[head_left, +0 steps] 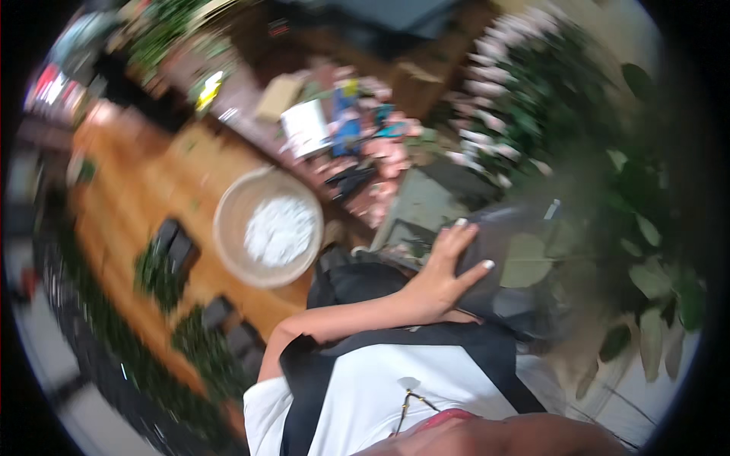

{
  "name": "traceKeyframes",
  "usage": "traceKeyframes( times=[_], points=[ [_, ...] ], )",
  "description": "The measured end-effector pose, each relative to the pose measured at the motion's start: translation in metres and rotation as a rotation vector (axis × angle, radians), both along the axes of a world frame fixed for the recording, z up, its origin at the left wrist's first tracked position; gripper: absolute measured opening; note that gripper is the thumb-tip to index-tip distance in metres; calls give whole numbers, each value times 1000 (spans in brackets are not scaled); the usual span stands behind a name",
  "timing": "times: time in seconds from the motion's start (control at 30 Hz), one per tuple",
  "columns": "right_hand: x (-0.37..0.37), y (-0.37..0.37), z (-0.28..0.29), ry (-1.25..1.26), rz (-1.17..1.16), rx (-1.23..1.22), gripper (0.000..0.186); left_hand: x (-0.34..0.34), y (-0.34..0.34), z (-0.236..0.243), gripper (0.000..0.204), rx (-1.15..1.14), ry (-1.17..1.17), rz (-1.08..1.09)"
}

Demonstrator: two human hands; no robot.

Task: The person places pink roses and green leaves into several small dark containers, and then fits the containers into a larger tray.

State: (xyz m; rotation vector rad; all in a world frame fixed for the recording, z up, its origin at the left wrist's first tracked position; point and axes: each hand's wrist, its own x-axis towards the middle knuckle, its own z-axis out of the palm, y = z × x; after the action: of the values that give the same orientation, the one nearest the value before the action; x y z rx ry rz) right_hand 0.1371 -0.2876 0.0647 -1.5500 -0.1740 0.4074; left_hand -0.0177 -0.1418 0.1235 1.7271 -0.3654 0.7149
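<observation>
My left hand (447, 275) reaches across my body with its fingers spread. The fingers rest against a smooth dark grey container (498, 281), perhaps a bucket, close to my chest on the right. Broad green leaves (650, 277) on stems stand out around this container, and a large pale leaf (526, 261) lies before it. Blur makes the container's rim and base hard to make out. My right hand does not show; the container and leaves cover that side.
A round pale tub (228, 228) with white material inside stands on the orange-brown floor (137, 182). Dark blocks with greenery (182, 247) lie left of it. Beyond is a table strewn with pink petals (391, 156), a white box (306, 128) and pink-and-white flowers (487, 99).
</observation>
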Motion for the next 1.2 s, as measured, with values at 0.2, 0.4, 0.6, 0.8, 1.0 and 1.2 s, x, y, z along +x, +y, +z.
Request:
traceKeyframes(
  times=[0.2, 0.4, 0.6, 0.8, 1.0, 1.2],
  points=[
    [-3, 73, -37, 71, 422, -66, 38, -50, -19, -9, 117, -56, -29, 534],
    [-70, 171, -53, 79, 906, -126, 39, -128, -15, -28, 121, -19, -9, 1040],
    [-194, 263, -64, 61, 1278, -173, 40, -213, -11, -46, 118, -239, 140, 1320],
    [-354, 341, -78, 17, 1544, -234, 41, -337, 16, -58, 120, -454, 315, 1417],
    [-506, 403, -97, 7, 1714, -297, 42, -463, 35, -75, 117, -451, 182, 1526],
    [-626, 466, -143, -10, 1805, -380, 43, -531, 72, -122, 104, -509, 126, 1691]
  ],
)
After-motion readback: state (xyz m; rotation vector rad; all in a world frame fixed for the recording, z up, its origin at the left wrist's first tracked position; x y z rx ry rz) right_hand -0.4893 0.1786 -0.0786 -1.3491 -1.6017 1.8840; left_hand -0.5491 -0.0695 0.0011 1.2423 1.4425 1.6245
